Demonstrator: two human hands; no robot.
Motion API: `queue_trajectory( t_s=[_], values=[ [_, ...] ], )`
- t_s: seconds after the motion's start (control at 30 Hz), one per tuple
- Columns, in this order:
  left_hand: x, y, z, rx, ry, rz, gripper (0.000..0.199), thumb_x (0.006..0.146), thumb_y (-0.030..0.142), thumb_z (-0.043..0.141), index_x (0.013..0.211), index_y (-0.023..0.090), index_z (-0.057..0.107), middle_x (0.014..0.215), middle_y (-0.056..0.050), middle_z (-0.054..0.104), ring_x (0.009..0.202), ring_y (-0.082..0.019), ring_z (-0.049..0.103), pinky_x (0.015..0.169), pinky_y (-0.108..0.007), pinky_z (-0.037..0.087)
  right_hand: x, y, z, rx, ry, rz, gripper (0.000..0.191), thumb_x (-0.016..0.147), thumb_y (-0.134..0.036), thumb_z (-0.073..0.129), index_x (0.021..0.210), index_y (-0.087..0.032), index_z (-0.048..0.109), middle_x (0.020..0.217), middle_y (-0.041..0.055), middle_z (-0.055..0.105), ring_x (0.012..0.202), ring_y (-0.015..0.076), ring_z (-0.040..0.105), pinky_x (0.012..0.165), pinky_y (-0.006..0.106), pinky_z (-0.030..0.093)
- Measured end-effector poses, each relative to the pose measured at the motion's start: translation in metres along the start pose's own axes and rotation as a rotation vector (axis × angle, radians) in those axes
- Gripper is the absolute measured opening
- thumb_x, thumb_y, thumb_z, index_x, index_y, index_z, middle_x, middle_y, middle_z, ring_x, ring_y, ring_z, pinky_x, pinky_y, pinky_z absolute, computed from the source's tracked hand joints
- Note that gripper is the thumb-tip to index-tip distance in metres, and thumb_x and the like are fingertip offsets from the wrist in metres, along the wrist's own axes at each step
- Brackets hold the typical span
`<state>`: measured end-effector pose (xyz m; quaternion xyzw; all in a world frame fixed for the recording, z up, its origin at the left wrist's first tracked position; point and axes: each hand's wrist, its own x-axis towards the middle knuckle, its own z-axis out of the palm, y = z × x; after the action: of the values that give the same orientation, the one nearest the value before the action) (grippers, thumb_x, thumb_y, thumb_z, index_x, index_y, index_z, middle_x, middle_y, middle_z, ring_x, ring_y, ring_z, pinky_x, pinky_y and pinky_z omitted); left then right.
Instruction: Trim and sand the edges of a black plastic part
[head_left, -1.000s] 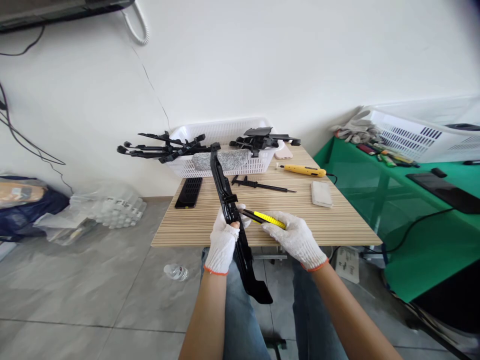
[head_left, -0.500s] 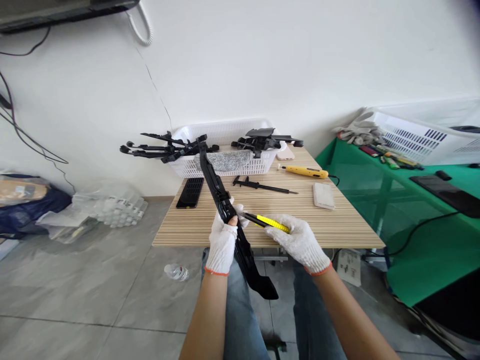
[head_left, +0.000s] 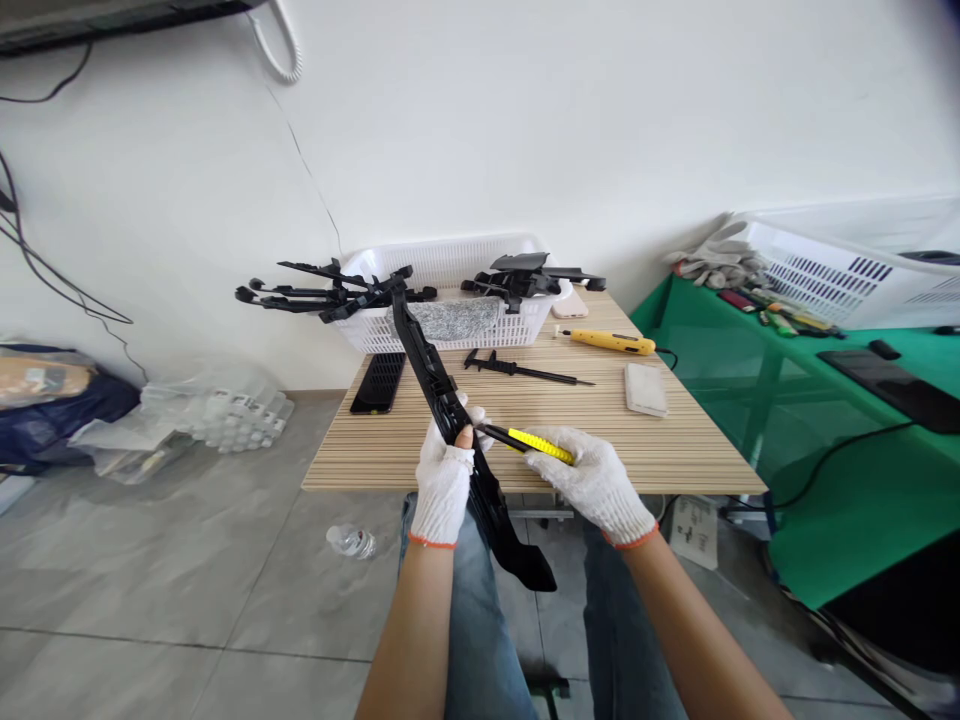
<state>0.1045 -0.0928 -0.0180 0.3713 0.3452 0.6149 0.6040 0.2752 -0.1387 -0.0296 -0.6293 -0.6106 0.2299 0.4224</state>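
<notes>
- One table.
- One white basket.
- One black part, over the table's near edge, its top tilted further left than a second ago, perhaps better exposing its side.
- Two gloved hands: left hand wrapped round the part; right hand with fingers curled tight on one cutter.

A striped table carries a white basket at the far side and a dark phone at left. A black caliper lies mid-table, a yellow tool and pale block to its right.
</notes>
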Motion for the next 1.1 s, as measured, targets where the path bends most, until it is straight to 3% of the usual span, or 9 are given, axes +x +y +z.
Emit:
queue_trajectory(
  t_s=[0.43,0.67,0.9,1.1],
  values=[
    [0.0015,-0.0058,-0.0030,0.038,-0.056,-0.040,0.052,0.068,0.038,0.086,0.115,0.022,0.069,0.103,-0.007,0.074,0.076,-0.015,0.068,0.074,-0.032,0.057,-0.0001,0.0039,0.0025,0.017,0.027,0.020,0.036,0.083,-0.045,0.061,0.110,-0.025,0.074,0.105,0.0056,0.075,0.098,0.0257,0.069,0.089,0.038,0.054],
    [0.0018,-0.0052,-0.0027,0.021,-0.042,-0.062,0.055,0.067,0.038,0.087,0.116,0.022,0.068,0.099,-0.007,0.075,0.068,-0.012,0.067,0.070,-0.030,0.057,-0.0002,0.0013,0.0014,0.059,0.032,0.041,0.038,0.079,-0.047,0.062,0.106,-0.023,0.076,0.102,0.0068,0.075,0.095,0.0261,0.069,0.085,0.037,0.055],
    [0.0000,-0.0034,-0.0021,0.012,-0.009,-0.066,0.058,0.066,0.038,0.087,0.118,0.022,0.068,0.096,-0.005,0.075,0.070,-0.012,0.067,0.067,-0.026,0.055,-0.0015,0.0004,-0.0015,0.140,0.039,0.038,0.041,0.077,-0.048,0.063,0.101,-0.018,0.076,0.096,0.0083,0.076,0.089,0.0254,0.070,0.084,0.035,0.056],
    [0.0001,-0.0051,-0.0034,0.044,0.003,-0.068,0.062,0.066,0.042,0.087,0.120,0.022,0.067,0.097,-0.006,0.077,0.075,-0.014,0.068,0.065,-0.023,0.055,-0.0028,-0.0005,-0.0027,0.132,0.004,-0.017,0.036,0.077,-0.045,0.064,0.101,-0.022,0.077,0.095,0.0063,0.076,0.087,0.0250,0.070,0.083,0.036,0.056]
  ],
)
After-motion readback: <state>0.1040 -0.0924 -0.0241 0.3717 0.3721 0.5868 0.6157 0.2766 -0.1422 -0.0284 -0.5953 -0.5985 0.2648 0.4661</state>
